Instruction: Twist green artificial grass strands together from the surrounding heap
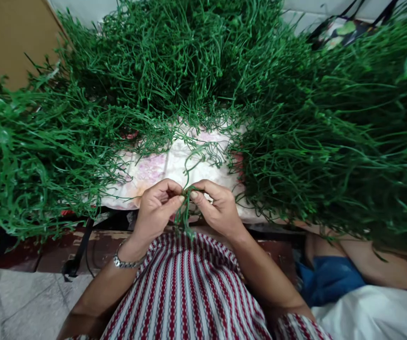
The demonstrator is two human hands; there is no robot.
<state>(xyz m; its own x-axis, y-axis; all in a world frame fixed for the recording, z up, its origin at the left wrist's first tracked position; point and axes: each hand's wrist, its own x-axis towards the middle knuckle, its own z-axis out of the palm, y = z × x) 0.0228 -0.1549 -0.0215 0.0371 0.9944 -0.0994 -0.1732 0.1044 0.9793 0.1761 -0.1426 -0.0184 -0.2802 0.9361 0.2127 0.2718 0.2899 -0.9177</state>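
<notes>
Between my two hands, close to my body, is a small bunch of green plastic-looking stems (186,208). My left hand (159,203) pinches it from the left with thumb and forefinger. From the right, the thumb and forefinger of my right hand (218,204) pinch the same bunch, the fingertips of both hands nearly meeting. Thin strands stick up above the fingertips and others hang below them. Under and beyond my hands lies a white cloth with a floral print (150,172).
Large heaps of similar green stems stand at the left (37,156), the back (189,56) and the right (341,141). A patterned bag (341,30) sits at the back right. Beside me at the right, a person's legs in blue shorts (334,278) show. A brown board (12,42) is at the far left.
</notes>
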